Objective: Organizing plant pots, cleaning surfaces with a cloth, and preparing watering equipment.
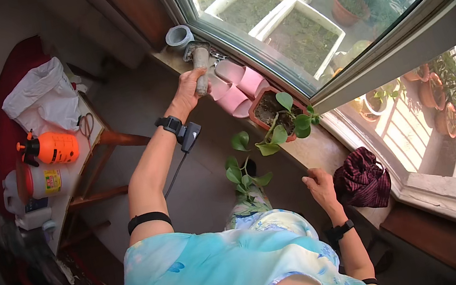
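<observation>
My left hand (191, 88) grips a grey cylindrical handle-like object (201, 67), whose far end meets a dark, rough-edged piece (195, 48) on the window sill. Just beyond stands a grey round pot (179, 36). Pink slippers (240, 83) lie close by on the sill. A rectangular terracotta-coloured planter (263, 111) with soil holds a trailing plant with broad green leaves (278, 135). My right hand (321, 185) rests at the sill's edge with its fingers curled, beside a dark red striped cloth bundle (363, 179); whether it holds anything is unclear.
On the left, a wooden-legged table (93, 141) bears an orange spray bottle (58, 147), scissors (87, 125), a white plastic bag (44, 99) and a labelled tub (49, 180). Beyond the window frame (316, 97) are white planting boxes (301, 38) and potted plants.
</observation>
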`<action>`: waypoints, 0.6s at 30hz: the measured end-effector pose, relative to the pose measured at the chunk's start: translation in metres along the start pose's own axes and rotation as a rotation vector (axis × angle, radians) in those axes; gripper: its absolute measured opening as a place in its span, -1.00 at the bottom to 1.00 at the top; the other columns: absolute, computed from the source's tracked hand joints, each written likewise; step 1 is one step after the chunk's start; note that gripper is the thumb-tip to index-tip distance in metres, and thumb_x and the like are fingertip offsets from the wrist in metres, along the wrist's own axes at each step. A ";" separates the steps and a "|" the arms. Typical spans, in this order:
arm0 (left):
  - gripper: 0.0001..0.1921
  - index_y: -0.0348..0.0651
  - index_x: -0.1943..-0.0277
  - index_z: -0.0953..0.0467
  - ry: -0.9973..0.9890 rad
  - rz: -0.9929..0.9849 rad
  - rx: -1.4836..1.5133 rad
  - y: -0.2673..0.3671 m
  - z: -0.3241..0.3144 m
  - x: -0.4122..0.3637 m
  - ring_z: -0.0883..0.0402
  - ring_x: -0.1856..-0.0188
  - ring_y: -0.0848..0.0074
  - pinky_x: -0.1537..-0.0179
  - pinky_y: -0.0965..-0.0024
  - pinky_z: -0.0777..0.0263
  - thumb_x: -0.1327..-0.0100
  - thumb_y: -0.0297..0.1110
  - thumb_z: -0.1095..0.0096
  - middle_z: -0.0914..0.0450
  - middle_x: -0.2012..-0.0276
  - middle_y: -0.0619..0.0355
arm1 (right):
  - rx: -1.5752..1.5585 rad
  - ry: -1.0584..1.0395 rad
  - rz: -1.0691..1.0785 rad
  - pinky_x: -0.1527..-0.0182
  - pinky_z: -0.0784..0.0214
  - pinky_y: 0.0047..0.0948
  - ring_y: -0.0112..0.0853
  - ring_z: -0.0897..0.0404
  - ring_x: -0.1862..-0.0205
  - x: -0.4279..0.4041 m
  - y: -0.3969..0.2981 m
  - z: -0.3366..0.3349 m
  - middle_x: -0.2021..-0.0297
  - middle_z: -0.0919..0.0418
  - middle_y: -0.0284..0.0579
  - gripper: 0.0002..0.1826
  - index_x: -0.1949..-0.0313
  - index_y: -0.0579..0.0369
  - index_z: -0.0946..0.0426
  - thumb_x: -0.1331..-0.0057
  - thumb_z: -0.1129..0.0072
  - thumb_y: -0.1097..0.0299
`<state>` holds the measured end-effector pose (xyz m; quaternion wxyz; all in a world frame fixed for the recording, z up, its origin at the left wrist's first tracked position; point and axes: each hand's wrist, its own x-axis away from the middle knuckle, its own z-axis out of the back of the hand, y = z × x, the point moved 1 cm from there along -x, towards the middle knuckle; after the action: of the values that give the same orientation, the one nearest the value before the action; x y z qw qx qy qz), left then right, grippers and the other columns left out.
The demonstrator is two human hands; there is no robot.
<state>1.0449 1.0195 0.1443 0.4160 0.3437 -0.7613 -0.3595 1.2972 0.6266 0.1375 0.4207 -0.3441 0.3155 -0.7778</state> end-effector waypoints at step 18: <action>-0.63 -0.49 -0.02 -0.31 0.193 -0.071 0.101 0.054 0.105 -0.200 -0.51 0.03 0.15 0.05 0.24 -0.50 -0.25 -0.43 -0.17 -0.45 0.02 -0.19 | 0.172 0.120 -0.532 0.05 -0.37 -0.19 -0.01 -0.53 0.14 0.078 0.030 0.008 0.24 -0.56 0.17 -0.68 0.22 0.29 -0.55 -0.10 -0.21 0.30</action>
<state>1.0234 1.2385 0.0704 0.4565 0.4242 -0.7221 -0.3004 1.2850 0.5438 0.1400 0.2098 -0.3311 0.1715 -0.9039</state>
